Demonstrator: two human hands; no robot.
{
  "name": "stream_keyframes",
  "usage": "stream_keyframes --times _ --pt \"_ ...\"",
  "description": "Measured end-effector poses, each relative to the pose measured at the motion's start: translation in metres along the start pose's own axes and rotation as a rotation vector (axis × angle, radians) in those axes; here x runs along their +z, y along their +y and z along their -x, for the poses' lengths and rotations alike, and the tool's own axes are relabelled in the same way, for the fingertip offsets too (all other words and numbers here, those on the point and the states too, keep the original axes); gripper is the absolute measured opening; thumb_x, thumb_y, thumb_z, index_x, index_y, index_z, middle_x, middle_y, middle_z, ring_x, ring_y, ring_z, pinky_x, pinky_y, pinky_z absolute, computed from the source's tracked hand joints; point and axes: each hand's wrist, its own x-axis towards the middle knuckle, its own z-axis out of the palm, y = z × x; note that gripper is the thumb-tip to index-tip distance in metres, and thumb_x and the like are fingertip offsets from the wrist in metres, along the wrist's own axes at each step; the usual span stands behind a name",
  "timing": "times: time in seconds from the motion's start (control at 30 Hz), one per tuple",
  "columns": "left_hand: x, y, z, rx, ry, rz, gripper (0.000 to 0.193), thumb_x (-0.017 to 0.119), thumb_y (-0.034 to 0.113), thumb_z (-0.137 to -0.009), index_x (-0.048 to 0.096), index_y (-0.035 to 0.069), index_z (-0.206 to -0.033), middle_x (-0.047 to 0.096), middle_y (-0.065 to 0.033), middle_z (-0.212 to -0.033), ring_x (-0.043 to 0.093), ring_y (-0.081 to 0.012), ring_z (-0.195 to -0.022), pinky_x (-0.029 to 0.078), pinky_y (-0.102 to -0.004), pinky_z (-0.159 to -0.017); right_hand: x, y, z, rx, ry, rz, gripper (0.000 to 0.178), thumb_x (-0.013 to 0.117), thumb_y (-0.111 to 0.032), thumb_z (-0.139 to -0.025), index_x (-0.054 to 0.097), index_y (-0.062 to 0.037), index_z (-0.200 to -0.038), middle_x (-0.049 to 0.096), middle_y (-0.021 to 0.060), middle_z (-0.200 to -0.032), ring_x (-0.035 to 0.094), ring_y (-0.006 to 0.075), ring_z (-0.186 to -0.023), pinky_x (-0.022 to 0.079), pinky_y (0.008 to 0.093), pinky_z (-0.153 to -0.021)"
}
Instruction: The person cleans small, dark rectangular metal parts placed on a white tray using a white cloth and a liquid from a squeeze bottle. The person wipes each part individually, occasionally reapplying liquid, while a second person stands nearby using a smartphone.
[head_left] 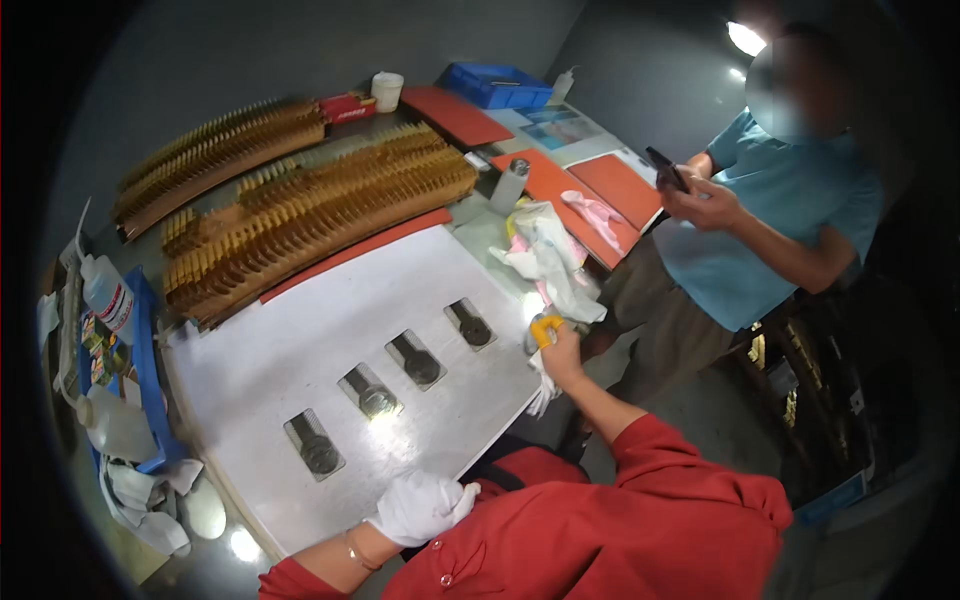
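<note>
A white sheet (pixel 260 380) covers the table in front of me. Several thin rectangular pieces lie in a slanting row on it, each with a dark watch-like shape; the nearest piece (pixel 315 445) is at the left. My left hand (pixel 425 508), in a white glove, is curled at the sheet's near edge; anything inside it is hidden. At the right edge of the table my right hand (pixel 560 355) is closed, with yellow over its fingertips. A bright glare beside it hides what it grips. White cloth (pixel 545 392) hangs just below that hand.
Long racks of upright brown pieces (pixel 320 210) line the back. A grey bottle (pixel 511 185) and crumpled white cloths (pixel 550 255) stand at the right. Bottles and a blue tray (pixel 150 370) are at the left. A person in blue (pixel 745 240) holds a phone (pixel 667 168) nearby.
</note>
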Motion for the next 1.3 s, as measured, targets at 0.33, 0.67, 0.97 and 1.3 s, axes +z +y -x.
stream_keyframes --times 0.33,0.67,0.97,1.3 --pt "-0.009 -0.005 -0.003 -0.092 -0.127 0.055 0.045 0.057 0.028 -0.075 0.042 0.011 -0.037 0.044 -0.0067 -0.04 0.043 -0.0247 -0.036 0.032 -0.0335 -0.038 -0.006 -0.007 -0.001 0.089 -0.118 -0.202 0.016 0.059 -0.013 -0.082 0.056 0.0025 -0.087 0.057 0.0052 -0.076 0.049 0.0108 -0.069 0.042 0.0264 -0.061" --pt "-0.001 -0.002 -0.022 -0.128 0.154 -0.258 0.031 0.064 0.011 -0.062 0.036 0.01 -0.049 0.036 -0.0036 -0.045 0.036 -0.0199 -0.037 0.026 -0.0327 -0.037 -0.012 0.017 -0.004 0.128 -0.178 -0.562 0.015 0.057 -0.012 -0.084 0.055 0.0012 -0.09 0.053 0.0018 -0.073 0.048 0.0078 -0.063 0.04 0.0221 -0.053" --pt "0.037 0.027 -0.071 -0.192 0.264 -0.257 0.033 0.064 0.008 -0.066 0.036 0.012 -0.05 0.035 -0.0028 -0.044 0.036 -0.0203 -0.036 0.026 -0.0316 -0.037 -0.027 0.015 -0.009 0.302 -0.348 -0.861 0.017 0.057 -0.016 -0.084 0.055 -0.0001 -0.09 0.051 -0.0004 -0.07 0.044 0.005 -0.059 0.036 0.0187 -0.052" --pt "0.074 0.026 -0.092 -0.283 0.337 -0.281 0.026 0.066 0.008 -0.067 0.043 0.01 -0.055 0.037 -0.0023 -0.046 0.037 -0.0184 -0.037 0.027 -0.0305 -0.036 -0.034 0.035 -0.021 0.49 -0.602 -1.029 0.019 0.057 -0.016 -0.084 0.054 0.0012 -0.09 0.051 -0.0018 -0.076 0.044 0.0048 -0.066 0.036 0.019 -0.059"
